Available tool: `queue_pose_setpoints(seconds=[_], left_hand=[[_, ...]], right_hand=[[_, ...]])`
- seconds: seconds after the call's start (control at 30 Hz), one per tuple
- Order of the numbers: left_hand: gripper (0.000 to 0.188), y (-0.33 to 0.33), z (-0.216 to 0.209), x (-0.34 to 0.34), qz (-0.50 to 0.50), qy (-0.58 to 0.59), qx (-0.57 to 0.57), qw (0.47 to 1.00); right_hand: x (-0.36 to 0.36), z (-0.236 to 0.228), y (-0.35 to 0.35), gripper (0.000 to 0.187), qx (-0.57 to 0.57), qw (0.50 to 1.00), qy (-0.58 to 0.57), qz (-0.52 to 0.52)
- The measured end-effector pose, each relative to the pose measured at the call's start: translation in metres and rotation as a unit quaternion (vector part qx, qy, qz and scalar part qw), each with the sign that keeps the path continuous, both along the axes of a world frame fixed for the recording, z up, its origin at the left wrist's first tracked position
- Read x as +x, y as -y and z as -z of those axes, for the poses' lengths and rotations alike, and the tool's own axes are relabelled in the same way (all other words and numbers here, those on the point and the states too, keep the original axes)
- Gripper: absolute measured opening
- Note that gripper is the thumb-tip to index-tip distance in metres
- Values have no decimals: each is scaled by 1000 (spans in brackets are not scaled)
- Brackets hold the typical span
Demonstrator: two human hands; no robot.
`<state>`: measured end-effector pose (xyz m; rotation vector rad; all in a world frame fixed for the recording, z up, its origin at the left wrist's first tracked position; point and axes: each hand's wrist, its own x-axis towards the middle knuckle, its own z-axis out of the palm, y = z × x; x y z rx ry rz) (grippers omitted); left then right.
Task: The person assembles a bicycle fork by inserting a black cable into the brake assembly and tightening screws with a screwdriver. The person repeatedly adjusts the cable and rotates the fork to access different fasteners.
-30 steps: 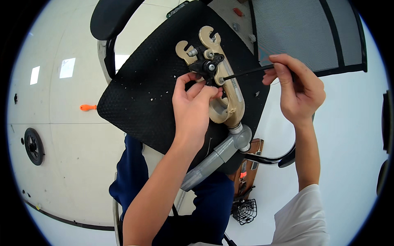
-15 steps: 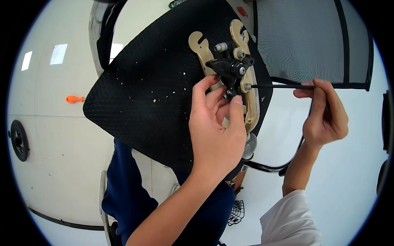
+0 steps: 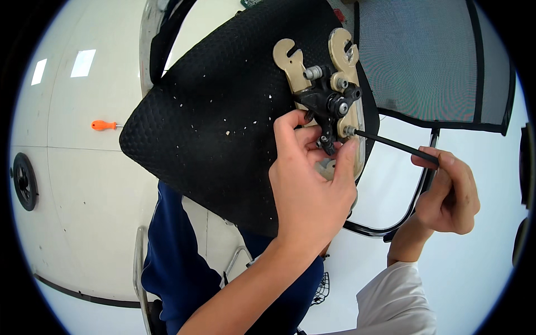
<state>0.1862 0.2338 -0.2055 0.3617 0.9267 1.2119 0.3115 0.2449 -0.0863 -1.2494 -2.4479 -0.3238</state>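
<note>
A black disc brake caliper (image 3: 322, 100) is seated against a beige bicycle frame end (image 3: 289, 61) with two slotted dropouts. My left hand (image 3: 312, 187) is closed around the caliper's lower part, thumb on one side and fingers on the other. Between the pinched fingers of my right hand (image 3: 451, 195) is the end of a black hex key (image 3: 393, 145). The key's tip meets the head of a silver bolt (image 3: 350, 130) on the right side of the frame end. More silver bolts show higher up.
Under the frame part lies a black textured mat (image 3: 195, 123) strewn with pale crumbs. An orange-handled screwdriver (image 3: 103, 125) and a small black wheel (image 3: 24, 181) are on the floor at left. A grey mesh chair back (image 3: 419, 61) stands at the upper right.
My right hand has moved down, and the hex key now slants down toward it instead of lying level. The left hand keeps its hold on the caliper. The view has shifted slightly.
</note>
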Motion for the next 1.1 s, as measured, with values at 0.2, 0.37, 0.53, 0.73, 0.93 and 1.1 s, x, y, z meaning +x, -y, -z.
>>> queue_pose_setpoints(seconds=[0.2, 0.37, 0.53, 0.73, 0.93, 1.1], left_hand=[[42, -5, -3, 4, 5, -10, 41, 999], [36, -9, 1, 11, -7, 23, 39, 999], [36, -11, 0, 13, -5, 8, 33, 999], [40, -10, 2, 17, -15, -23, 82, 996], [41, -10, 5, 22, -15, -34, 74, 997], [43, -11, 5, 18, 3, -16, 82, 996]], right_hand=[[-12, -20, 12, 20, -228, 942, -219, 115], [36, -19, -18, 35, -439, 828, -343, -70], [61, -16, -26, 55, -489, 773, -397, -76], [63, -10, -31, 42, -396, 838, -367, -78], [35, -3, -26, 40, -414, 717, -561, 21], [55, -3, -27, 43, -435, 680, -589, 30]])
